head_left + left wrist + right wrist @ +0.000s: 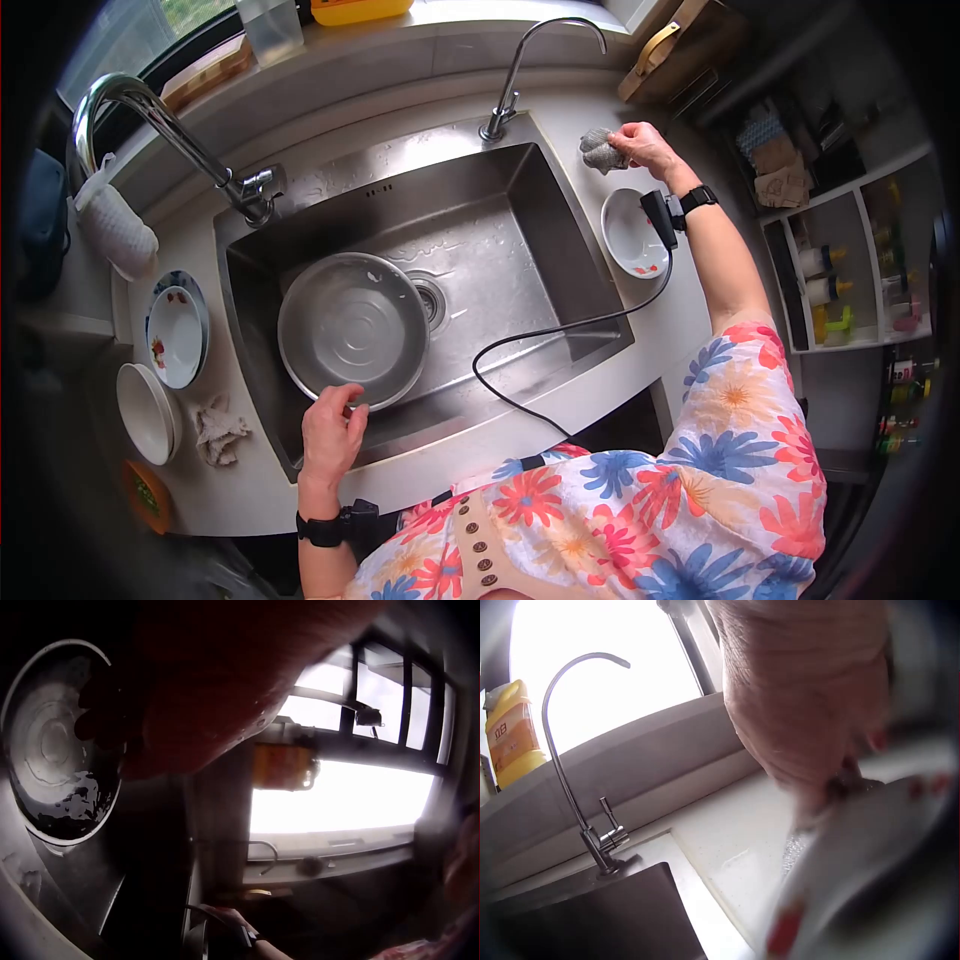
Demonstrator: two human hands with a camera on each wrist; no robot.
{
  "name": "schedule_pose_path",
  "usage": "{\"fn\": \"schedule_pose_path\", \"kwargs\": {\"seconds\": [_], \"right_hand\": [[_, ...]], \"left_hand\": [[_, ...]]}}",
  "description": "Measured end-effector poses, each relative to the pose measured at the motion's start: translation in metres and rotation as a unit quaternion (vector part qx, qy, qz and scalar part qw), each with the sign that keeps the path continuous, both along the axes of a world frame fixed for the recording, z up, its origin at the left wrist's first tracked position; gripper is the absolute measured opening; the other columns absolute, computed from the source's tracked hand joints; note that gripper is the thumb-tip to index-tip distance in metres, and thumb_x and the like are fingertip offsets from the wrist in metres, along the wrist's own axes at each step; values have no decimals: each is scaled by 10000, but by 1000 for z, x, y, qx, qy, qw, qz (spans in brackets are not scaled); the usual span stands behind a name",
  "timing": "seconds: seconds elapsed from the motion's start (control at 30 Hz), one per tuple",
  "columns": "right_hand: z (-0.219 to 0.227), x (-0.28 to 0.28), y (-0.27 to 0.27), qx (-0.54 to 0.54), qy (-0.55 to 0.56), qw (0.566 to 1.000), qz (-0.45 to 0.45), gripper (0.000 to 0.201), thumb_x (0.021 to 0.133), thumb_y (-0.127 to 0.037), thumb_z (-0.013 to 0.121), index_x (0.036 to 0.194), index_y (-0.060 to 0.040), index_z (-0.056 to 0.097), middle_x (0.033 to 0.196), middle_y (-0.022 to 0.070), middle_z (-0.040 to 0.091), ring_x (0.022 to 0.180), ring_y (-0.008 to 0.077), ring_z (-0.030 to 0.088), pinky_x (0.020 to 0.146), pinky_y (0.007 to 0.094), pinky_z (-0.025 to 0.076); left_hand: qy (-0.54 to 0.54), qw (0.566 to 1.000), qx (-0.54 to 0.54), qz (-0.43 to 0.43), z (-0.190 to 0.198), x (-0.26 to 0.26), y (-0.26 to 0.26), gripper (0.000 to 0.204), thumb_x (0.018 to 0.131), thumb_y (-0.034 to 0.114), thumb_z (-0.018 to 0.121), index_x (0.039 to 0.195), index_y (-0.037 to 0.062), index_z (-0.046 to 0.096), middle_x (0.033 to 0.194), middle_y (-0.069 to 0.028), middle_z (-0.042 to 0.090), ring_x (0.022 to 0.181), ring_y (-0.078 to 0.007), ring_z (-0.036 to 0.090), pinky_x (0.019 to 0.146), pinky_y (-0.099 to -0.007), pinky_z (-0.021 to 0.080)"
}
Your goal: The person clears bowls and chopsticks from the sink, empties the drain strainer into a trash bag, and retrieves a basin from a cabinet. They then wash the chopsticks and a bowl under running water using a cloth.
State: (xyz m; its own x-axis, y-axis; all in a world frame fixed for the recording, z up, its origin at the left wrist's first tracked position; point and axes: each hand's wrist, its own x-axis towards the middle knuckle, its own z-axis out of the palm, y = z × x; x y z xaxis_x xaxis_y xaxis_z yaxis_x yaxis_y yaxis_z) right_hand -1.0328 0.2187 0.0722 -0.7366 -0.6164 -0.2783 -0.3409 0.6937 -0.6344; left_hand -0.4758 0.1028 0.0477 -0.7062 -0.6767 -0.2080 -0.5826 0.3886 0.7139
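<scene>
Head view: the left hand (330, 432) grips the near rim of a round steel basin (352, 330), thumb over the edge, fingers curled at the rim. The basin lies in the steel sink (520, 230), left of the drain (432, 300). The right hand (645, 148) reaches across to the counter at the sink's far right corner and pinches a grey scouring cloth (600, 152) there. Just in front of that hand a small white dish (630, 235) sits on the counter. A thin tap (520, 70) stands behind the sink; a bigger tap (170, 135) rises at the left. Left of the sink lie stacked plates (178, 335), a white bowl (148, 412) and a crumpled rag (218, 430).

Left wrist view: the basin (52, 742) shows wet inside, with dark fingers (101, 720) over its right edge. A yellow bottle (283, 766) stands on the window ledge.

Right wrist view: the right hand (810, 712) fills the top, its fingertips (840, 780) closed on something grey and blurred above the counter. The dish's rim (840, 900) is close to the lens. The thin tap (585, 772) and the yellow bottle (511, 735) stand behind the sink's corner.
</scene>
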Motion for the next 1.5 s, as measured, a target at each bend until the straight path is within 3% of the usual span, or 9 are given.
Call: {"fn": "schedule_pose_path", "kwargs": {"seconds": [0.3, 0.47, 0.67, 0.77, 0.93, 1.13, 1.3, 1.33, 1.5], "right_hand": [[24, 152, -72, -202, -354, 901, 147, 287, 891, -288, 528, 926, -6, 570, 821, 8, 594, 690, 72, 563, 617, 216, 467], [-24, 240, -102, -121, -401, 872, 252, 190, 857, -207, 586, 853, -18, 572, 754, -3, 574, 673, 59, 537, 607, 207, 450], [-124, 316, -132, -30, -167, 914, 369, 210, 707, -131, 615, 874, -6, 587, 789, 100, 606, 747, 206, 578, 679, 308, 456], [-158, 358, -135, 21, 37, 885, 464, 253, 684, -143, 587, 897, -7, 595, 878, 192, 593, 845, 317, 587, 777, 381, 455], [-192, 376, -127, 193, 49, 786, 585, 275, 676, -95, 532, 929, -48, 628, 972, 197, 605, 939, 333, 579, 787, 405, 473], [-177, 366, -129, 128, 11, 858, 497, 227, 702, -107, 548, 882, 12, 616, 906, 226, 608, 875, 372, 587, 728, 401, 479], [-123, 350, -117, -67, -261, 880, 391, 260, 755, -176, 577, 950, -8, 615, 803, 128, 633, 759, 210, 594, 690, 309, 463], [-109, 342, -110, -77, -299, 869, 386, 306, 795, -217, 579, 1017, -7, 598, 847, 80, 624, 759, 142, 554, 670, 274, 452], [-47, 258, -3, -176, -483, 857, -15, 505, 865, -365, 542, 1159, 33, 440, 1038, 169, 585, 937, 229, 601, 706, 332, 520]], "left_hand": [[45, 999, -17, 0, 0, -10, -4, 200, 734, 104, 610, 923, 39, 607, 810, -117, 593, 683, -253, 586, 624, -329, 462], [154, 953, 130, 225, -11, 48, -30, 220, 805, 105, 601, 996, -1, 580, 814, -21, 599, 683, -73, 570, 569, -205, 449], [325, 804, 205, 455, -16, 104, -63, 274, 856, 223, 578, 1037, 25, 520, 799, -70, 599, 631, -129, 605, 484, -195, 469], [326, 780, 177, 503, -5, 118, -88, 275, 861, 237, 568, 1003, 7, 519, 795, -76, 582, 587, -128, 591, 453, -202, 457], [277, 832, 170, 450, -5, 116, -104, 213, 850, 235, 581, 898, 29, 553, 696, -40, 569, 520, -108, 568, 403, -194, 440], [161, 906, 265, 287, -26, 53, -80, 204, 831, 204, 598, 949, 40, 565, 748, -41, 589, 551, -96, 579, 409, -183, 435], [74, 995, 43, 59, -78, -10, -55, 492, 693, 112, 636, 1163, 46, 508, 986, -89, 585, 705, -150, 565, 591, -259, 478], [54, 990, 121, 54, -75, -27, -50, 447, 689, 97, 630, 1122, 36, 538, 934, -85, 611, 681, -146, 576, 638, -266, 481], [-58, 981, 166, 87, -107, -53, -55, 246, 703, 98, 602, 939, 26, 615, 796, -95, 637, 687, -173, 611, 654, -295, 485]]}}
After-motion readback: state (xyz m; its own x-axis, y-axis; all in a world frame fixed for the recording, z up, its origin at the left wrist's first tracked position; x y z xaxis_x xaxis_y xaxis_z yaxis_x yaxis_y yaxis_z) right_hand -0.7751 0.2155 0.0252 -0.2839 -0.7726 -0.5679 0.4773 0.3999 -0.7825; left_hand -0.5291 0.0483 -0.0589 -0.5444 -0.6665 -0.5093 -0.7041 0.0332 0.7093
